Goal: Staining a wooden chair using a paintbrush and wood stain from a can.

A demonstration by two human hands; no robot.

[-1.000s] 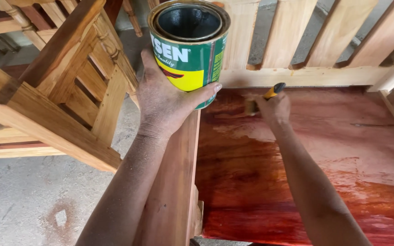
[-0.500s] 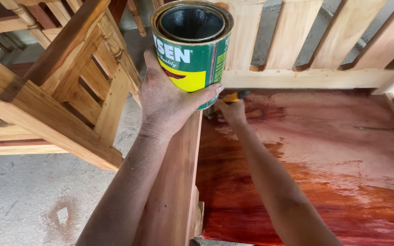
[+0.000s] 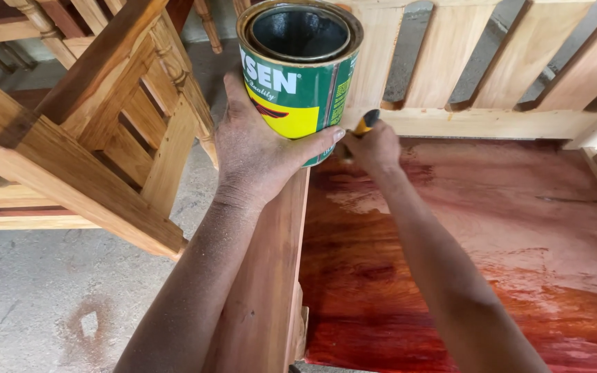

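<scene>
- Two hands in view, both occupied. Left hand (image 3: 260, 148) grasps an open green-and-yellow can (image 3: 298, 72) from the side, thumb wrapped round the front; the can is held upright above the edge of the side rail (image 3: 271, 276).
- Right hand (image 3: 374, 146) is clenched on a brush, of which only the yellow-and-black handle (image 3: 366, 123) shows; bristles hidden behind the hand.
- Change over the last second: right hand has travelled leftward along the back edge of the board (image 3: 492, 242), from mid-panel to the far left corner, now just beside the can. Can and left hand nearly unmoved.
- Board state: wet dark red stain across the near half, a paler, thinly covered band toward the slatted backrest (image 3: 492, 76).
- Judgement: the stroke appears to be working the back-left corner; the pale band still needs coating.
- Unstained chair frames (image 3: 105, 138) stand at left on the concrete floor (image 3: 50, 304).
</scene>
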